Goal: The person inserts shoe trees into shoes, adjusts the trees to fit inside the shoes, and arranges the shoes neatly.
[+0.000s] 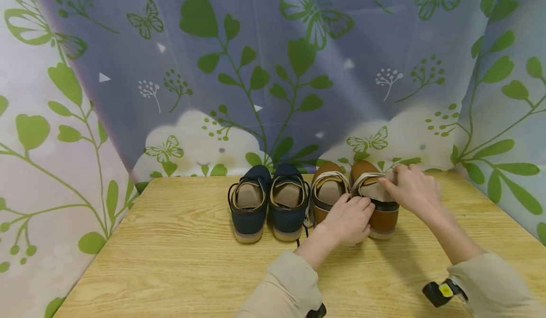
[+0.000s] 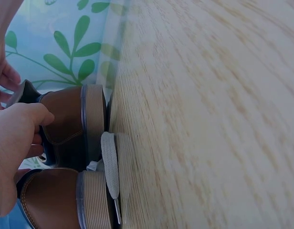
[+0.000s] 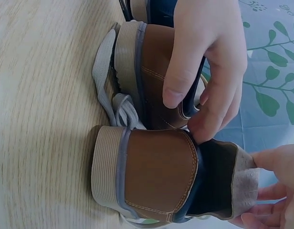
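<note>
Two brown shoes [image 1: 385,221] stand side by side with their heels toward me. My left hand [image 1: 347,218] lies low over the gap between them and grips the heel-side collar of the right one. A beige flap [image 3: 245,183] rises out of that shoe's opening. My right hand [image 1: 414,185] pinches this flap's upper edge with thumb and fingers, above the collar. Pale laces [image 3: 104,71] hang between the two shoes, down to the wood. The left brown shoe [image 2: 49,198] is partly covered by my left hand.
A pair of navy shoes [image 1: 249,223] with dark laces stands just left of the brown pair. All the shoes sit near the back edge of the wooden table [image 1: 170,261]. A leaf-patterned curtain [image 1: 256,71] hangs behind and along both sides.
</note>
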Motion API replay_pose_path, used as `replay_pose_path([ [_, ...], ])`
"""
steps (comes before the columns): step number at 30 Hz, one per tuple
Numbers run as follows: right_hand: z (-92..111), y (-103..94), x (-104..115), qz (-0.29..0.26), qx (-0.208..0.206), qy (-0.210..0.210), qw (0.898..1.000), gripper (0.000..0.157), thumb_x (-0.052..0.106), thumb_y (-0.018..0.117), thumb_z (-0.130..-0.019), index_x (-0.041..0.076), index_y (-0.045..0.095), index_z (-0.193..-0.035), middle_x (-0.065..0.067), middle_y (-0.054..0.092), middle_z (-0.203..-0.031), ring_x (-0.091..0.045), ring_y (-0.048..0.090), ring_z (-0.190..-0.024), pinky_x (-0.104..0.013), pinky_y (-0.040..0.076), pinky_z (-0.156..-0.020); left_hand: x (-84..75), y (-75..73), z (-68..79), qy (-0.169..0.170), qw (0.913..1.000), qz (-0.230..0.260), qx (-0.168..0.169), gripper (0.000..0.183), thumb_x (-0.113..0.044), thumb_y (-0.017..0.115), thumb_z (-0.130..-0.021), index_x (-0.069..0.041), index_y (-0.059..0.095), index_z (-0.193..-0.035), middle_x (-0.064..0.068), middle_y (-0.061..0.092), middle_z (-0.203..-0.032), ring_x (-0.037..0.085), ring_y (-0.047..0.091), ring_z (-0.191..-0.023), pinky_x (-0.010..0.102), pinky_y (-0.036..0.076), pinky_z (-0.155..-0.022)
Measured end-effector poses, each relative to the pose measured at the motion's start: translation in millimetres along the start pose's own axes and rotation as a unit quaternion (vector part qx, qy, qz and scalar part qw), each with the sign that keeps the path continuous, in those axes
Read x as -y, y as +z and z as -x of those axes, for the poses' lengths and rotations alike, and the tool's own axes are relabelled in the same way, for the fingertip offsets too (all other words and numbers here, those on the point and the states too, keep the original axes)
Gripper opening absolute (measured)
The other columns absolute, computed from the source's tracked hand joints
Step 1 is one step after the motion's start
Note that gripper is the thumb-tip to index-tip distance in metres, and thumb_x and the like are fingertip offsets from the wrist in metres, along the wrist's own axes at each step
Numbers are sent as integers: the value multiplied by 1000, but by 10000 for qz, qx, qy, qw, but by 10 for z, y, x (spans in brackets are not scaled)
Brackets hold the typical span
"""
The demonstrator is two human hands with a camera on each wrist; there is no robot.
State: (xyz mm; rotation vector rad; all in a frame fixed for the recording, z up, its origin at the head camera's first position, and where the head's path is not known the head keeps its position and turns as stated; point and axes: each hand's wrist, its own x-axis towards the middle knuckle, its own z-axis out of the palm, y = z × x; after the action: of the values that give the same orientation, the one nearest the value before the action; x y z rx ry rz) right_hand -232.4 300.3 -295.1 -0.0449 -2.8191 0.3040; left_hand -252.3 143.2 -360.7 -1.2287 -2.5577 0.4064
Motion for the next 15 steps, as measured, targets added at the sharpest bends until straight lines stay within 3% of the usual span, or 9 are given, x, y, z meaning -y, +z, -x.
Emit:
replay_pose_path([
  [8, -4, 56, 10, 20, -13, 15, 10000, 57, 39, 56, -90, -9, 51, -119, -31, 51, -105, -44, 54, -80, -44, 41, -55, 2, -7, 4, -12, 9999, 33, 117, 52, -46, 41, -95, -26, 38, -142, -11, 36, -141, 6, 35, -127, 29, 25, -104],
  [15, 9, 28, 9, 49, 203, -42, 9998, 62, 45, 57, -88, 0, 44, -128, -38, 40, -117, -51, 52, -83, -46, 41, -53, 7, 3, 3, 21, 9999, 38, 109, 51, -46, 40, -95, -25, 38, -142, -11, 37, -140, 7, 35, -127, 29, 25, -104],
])
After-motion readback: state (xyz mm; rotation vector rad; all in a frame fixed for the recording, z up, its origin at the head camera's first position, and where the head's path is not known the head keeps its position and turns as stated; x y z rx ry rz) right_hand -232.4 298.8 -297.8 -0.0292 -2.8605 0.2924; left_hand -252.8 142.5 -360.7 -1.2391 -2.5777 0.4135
